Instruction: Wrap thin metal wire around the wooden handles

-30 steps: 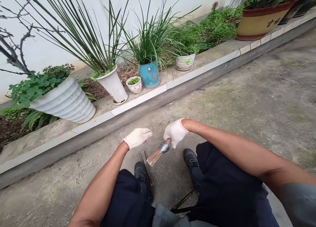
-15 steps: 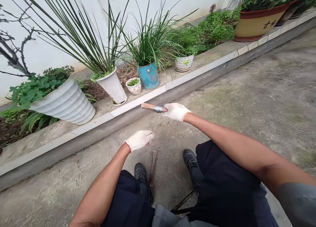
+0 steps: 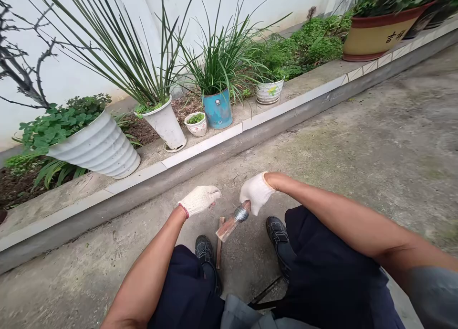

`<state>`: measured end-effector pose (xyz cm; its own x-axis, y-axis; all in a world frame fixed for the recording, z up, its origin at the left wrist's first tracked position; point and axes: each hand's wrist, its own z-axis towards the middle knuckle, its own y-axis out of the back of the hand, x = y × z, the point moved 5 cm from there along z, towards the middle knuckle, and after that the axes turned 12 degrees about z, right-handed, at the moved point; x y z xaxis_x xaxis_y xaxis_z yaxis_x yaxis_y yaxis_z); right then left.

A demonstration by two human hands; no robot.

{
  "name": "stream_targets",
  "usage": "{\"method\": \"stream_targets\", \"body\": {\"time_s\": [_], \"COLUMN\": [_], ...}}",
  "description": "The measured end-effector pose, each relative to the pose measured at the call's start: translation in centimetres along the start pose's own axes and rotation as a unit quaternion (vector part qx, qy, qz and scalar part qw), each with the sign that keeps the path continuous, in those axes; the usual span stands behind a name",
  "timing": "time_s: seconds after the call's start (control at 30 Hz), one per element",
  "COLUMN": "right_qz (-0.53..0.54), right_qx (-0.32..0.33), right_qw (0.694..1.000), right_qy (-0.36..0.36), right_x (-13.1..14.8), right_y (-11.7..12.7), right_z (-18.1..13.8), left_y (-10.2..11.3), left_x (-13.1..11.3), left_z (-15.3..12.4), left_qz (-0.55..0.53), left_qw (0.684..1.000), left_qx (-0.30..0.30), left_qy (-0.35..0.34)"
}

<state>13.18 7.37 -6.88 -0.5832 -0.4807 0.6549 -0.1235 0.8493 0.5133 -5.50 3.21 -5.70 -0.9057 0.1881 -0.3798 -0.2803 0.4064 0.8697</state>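
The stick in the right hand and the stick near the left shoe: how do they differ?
The held stick bears thick coiled wire; the lower stick shows no such coil. The held stick slants in view; the lower stick looks slimmer and nearly vertical. Both look wooden.

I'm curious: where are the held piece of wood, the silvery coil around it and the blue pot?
Piece of wood (image 3: 227, 228): head view, bare lower part.
Silvery coil (image 3: 241, 213): head view, middle of its windings.
Blue pot (image 3: 217, 111): head view, its front wall.
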Motion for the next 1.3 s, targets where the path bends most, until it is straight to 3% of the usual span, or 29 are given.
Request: {"method": "stream_targets", "body": {"time_s": [0.1,0.17,0.3,0.4,0.47,0.53,0.63,0.77,0.93,1.07,1.17,1.3], "right_qz": [0.033,0.086,0.146,0.056,-0.024,-0.083,-0.154,-0.201,-0.104,0.000,0.093,0.203], "right_qx": [-0.046,-0.146,-0.329,-0.401,-0.392,-0.344,-0.250,-0.109,-0.003,-0.051,-0.182,-0.337], "right_qw": [0.997,0.984,0.933,0.910,0.906,0.910,0.926,0.960,0.995,0.997,0.978,0.919], "right_qy": [0.059,0.064,0.000,-0.089,-0.160,-0.216,-0.238,-0.163,-0.009,0.051,0.044,0.012], "right_x": [1.4,1.7,0.7,-0.5,-1.2,-1.8,-1.7,-0.6,0.9,1.8,1.9,0.7], "right_y": [1.2,2.9,5.6,6.8,7.0,6.6,4.9,1.6,-0.3,1.3,3.6,6.1], "right_z": [-1.1,-1.4,-1.0,-0.6,-0.3,0.2,0.9,1.6,0.3,-1.4,-2.2,-2.5], "left_y": [-0.3,-0.4,-0.4,-0.5,-0.6,-0.6,-0.3,0.1,0.0,-0.6,-0.8,-0.1], "left_x": [0.3,0.4,-0.4,-1.2,-1.3,-1.2,-0.8,-0.6,-0.4,-0.4,-0.6,-1.6], "left_z": [0.0,-0.1,-0.2,-0.3,-0.3,-0.3,-0.3,-0.3,-0.4,-0.3,-0.3,-0.7], "left_qz": [-0.033,-0.049,-0.039,-0.025,-0.015,-0.005,0.012,0.047,0.025,-0.061,-0.110,-0.094], "left_qw": [0.999,0.999,0.999,0.999,0.999,0.999,0.999,0.999,0.999,0.997,0.993,0.995], "left_qx": [0.010,0.009,0.012,0.027,0.036,0.039,0.032,0.017,0.031,0.041,0.044,0.030], "left_qy": [-0.023,-0.010,0.010,0.010,0.012,0.013,0.015,0.003,0.016,-0.031,-0.017,0.007]}}
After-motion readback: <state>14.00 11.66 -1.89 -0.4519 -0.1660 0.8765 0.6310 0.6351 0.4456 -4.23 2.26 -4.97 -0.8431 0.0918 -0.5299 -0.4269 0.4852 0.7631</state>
